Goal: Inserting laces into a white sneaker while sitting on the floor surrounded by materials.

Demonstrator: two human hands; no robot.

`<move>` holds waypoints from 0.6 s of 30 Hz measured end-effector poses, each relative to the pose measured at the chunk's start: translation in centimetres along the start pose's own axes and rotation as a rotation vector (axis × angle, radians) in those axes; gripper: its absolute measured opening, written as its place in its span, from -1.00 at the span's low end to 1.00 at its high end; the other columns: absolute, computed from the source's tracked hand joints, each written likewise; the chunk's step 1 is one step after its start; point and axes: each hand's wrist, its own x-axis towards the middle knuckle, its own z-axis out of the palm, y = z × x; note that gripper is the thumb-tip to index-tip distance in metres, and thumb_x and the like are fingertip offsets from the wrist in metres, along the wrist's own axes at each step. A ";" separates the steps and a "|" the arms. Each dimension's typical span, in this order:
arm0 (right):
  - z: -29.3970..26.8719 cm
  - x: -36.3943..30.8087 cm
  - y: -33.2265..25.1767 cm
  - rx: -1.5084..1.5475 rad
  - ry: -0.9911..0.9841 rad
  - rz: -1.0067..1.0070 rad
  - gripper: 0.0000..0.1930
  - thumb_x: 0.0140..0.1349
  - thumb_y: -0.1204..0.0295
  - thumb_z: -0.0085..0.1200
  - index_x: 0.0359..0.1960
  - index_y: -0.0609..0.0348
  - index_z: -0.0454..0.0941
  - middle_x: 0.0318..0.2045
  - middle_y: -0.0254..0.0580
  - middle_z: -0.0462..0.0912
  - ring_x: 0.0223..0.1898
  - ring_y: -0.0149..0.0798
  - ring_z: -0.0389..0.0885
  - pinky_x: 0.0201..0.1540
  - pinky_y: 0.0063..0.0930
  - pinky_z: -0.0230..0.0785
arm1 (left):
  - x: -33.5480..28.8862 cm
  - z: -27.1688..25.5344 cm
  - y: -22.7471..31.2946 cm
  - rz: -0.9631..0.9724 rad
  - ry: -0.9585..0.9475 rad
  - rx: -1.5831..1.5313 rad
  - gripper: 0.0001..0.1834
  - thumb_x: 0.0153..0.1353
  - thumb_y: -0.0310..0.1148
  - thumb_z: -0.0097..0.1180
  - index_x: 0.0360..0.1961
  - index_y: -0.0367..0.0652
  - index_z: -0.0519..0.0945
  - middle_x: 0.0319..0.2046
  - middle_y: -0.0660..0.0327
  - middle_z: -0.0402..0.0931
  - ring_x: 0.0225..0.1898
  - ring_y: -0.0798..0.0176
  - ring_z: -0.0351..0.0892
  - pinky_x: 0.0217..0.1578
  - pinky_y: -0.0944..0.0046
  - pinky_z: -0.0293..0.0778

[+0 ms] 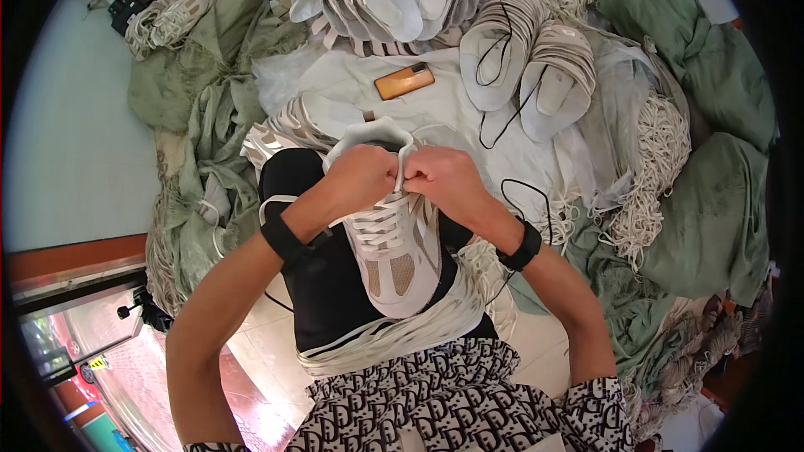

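Observation:
An off-white sneaker upper (404, 272) with beige mesh at the toe lies on my lap, its toe toward me. White shoelaces (378, 228) cross its front in rows. My left hand (362, 177) is closed, fingers pinching the upper near the top of the lacing. Against the right side of the same opening, my right hand (445, 182) is closed too, its fingertips almost meeting the left ones. Whether a lace end is also between the fingers is hidden. Behind my hands rises the padded collar (377, 130).
A bundle of white laces (394, 331) lies across my lap. Beyond are stacked shoe uppers (389, 8), more uppers (557, 84) at right, an orange-backed phone (404, 81), a lace heap (657, 151), a black cord (523, 184) and green cloth (712, 209).

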 end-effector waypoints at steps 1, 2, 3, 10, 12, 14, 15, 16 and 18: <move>0.0 0.0 -0.1 0.195 -0.050 0.152 -0.84 -0.18 0.48 0.17 -0.50 0.18 0.50 -0.58 -0.24 0.52 -0.52 -0.28 0.50 -0.45 -0.45 0.36 | 0.1 -0.3 -0.1 0.000 0.000 0.000 -0.85 -0.14 -0.46 -0.03 -0.54 -0.21 0.59 -0.54 -0.04 0.49 -0.44 -0.12 0.48 -0.39 0.01 0.39; 0.0 -0.1 -0.1 0.390 -0.076 0.299 -0.83 -0.17 0.50 0.18 -0.48 0.21 0.49 -0.57 -0.23 0.52 -0.52 -0.32 0.50 -0.42 -0.50 0.36 | -0.2 -0.9 0.0 0.074 -0.035 0.105 -0.87 -0.08 -0.45 -0.02 -0.53 -0.24 0.56 -0.60 0.01 0.48 -0.52 0.00 0.48 -0.48 0.12 0.37; 0.0 0.0 -0.1 0.393 -0.102 0.309 -0.83 -0.17 0.50 0.18 -0.48 0.21 0.49 -0.57 -0.23 0.52 -0.52 -0.32 0.50 -0.42 -0.50 0.36 | -0.7 -1.8 0.3 0.166 -0.072 0.210 -0.88 -0.03 -0.45 0.00 -0.51 -0.27 0.53 -0.66 0.05 0.47 -0.61 0.12 0.48 -0.57 0.22 0.35; -1.9 0.8 -1.5 0.549 0.019 0.234 -0.80 -0.19 0.49 0.20 -0.46 0.19 0.50 -0.56 -0.25 0.52 -0.48 -0.24 0.49 -0.39 -0.45 0.33 | -9.6 -9.8 3.5 -0.268 0.028 -0.944 -0.88 0.12 -0.43 0.02 -0.47 -0.26 0.52 -0.67 0.36 0.37 -0.67 0.53 0.30 -0.67 0.54 0.18; -2.4 1.5 -3.0 0.159 0.237 -0.426 -0.84 -0.16 0.47 0.22 -0.51 0.17 0.52 -0.53 -0.27 0.53 -0.45 -0.25 0.50 -0.39 -0.45 0.35 | -10.4 -8.9 3.6 -0.275 0.131 -1.006 -0.88 0.14 -0.43 0.01 -0.47 -0.25 0.52 -0.67 0.35 0.37 -0.66 0.52 0.31 -0.66 0.53 0.18; -0.7 1.7 -6.5 0.255 0.189 -0.304 -0.86 -0.16 0.44 0.22 -0.53 0.14 0.54 -0.52 -0.27 0.53 -0.47 -0.24 0.50 -0.43 -0.46 0.35 | -10.0 -7.4 3.4 -0.193 0.081 -1.134 -0.89 0.14 -0.44 0.00 -0.43 -0.26 0.51 -0.62 0.32 0.41 -0.64 0.51 0.34 -0.62 0.52 0.24; -0.4 2.0 -7.4 0.316 0.149 -0.217 -0.88 -0.16 0.42 0.22 -0.54 0.11 0.56 -0.52 -0.27 0.54 -0.48 -0.23 0.50 -0.48 -0.47 0.34 | -9.9 -6.8 3.2 -0.170 0.090 -1.134 -0.89 0.14 -0.44 0.00 -0.43 -0.26 0.51 -0.62 0.32 0.41 -0.64 0.51 0.34 -0.62 0.52 0.24; 0.0 2.3 -7.9 0.341 0.212 -0.167 -0.88 -0.16 0.42 0.22 -0.54 0.11 0.56 -0.52 -0.27 0.54 -0.48 -0.23 0.50 -0.48 -0.47 0.34 | -9.7 -6.3 3.1 -0.155 0.132 -1.188 -0.89 0.15 -0.44 0.00 -0.42 -0.27 0.50 -0.58 0.30 0.43 -0.62 0.51 0.35 -0.60 0.52 0.28; 0.5 3.0 -8.1 0.260 0.207 -0.392 -0.93 -0.11 0.47 0.19 -0.53 0.15 0.60 -0.54 -0.28 0.54 -0.57 -0.33 0.48 -0.55 -0.55 0.30 | -9.5 -6.3 2.7 -0.088 0.170 -1.219 -0.87 0.15 -0.44 0.01 -0.35 -0.30 0.49 -0.46 0.24 0.48 -0.56 0.46 0.43 -0.52 0.49 0.37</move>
